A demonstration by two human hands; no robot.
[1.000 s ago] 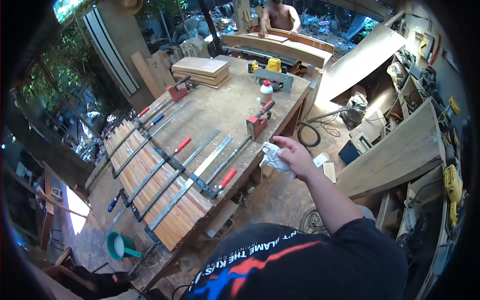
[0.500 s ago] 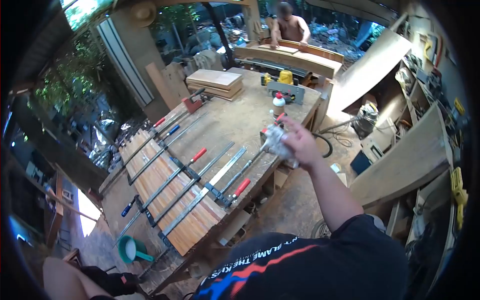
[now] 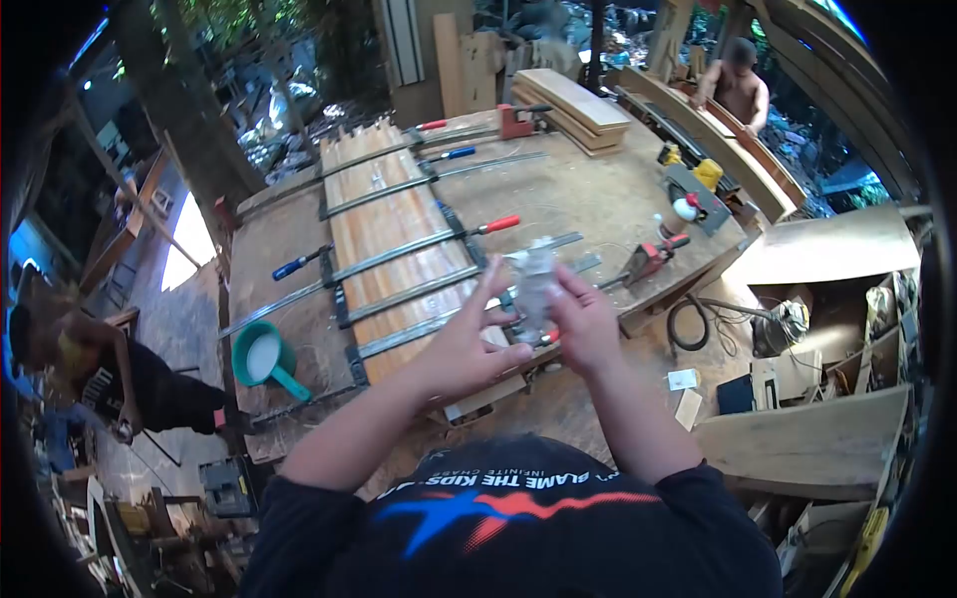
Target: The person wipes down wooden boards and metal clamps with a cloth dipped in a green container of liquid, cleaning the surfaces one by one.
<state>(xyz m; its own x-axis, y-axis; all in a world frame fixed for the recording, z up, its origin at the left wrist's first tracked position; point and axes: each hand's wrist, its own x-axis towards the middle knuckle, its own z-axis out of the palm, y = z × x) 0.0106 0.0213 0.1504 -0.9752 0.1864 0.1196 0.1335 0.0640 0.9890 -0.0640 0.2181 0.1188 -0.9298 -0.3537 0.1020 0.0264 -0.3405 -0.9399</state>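
Note:
A crumpled whitish cloth or plastic [image 3: 535,289] is in front of me at the table's near edge. My right hand [image 3: 581,317] is closed on its right side. Beside its left side is my left hand [image 3: 471,339], with fingers apart and nothing plainly held. Beyond my left hand lies a panel of glued wood strips [image 3: 384,214], with several bar clamps across it. A red-handled clamp [image 3: 498,224] points right from the panel.
The wooden table [image 3: 588,189] bears stacked boards [image 3: 573,105], a yellow power tool [image 3: 698,179], a bottle [image 3: 686,207] and a green pot [image 3: 263,354]. One person [image 3: 738,85] works at the back right; another [image 3: 100,369] is at the left.
My view has turned, so the table appears farther right. My left hand has come into view beside the whitish material, and my right hand has drawn closer to my body with it.

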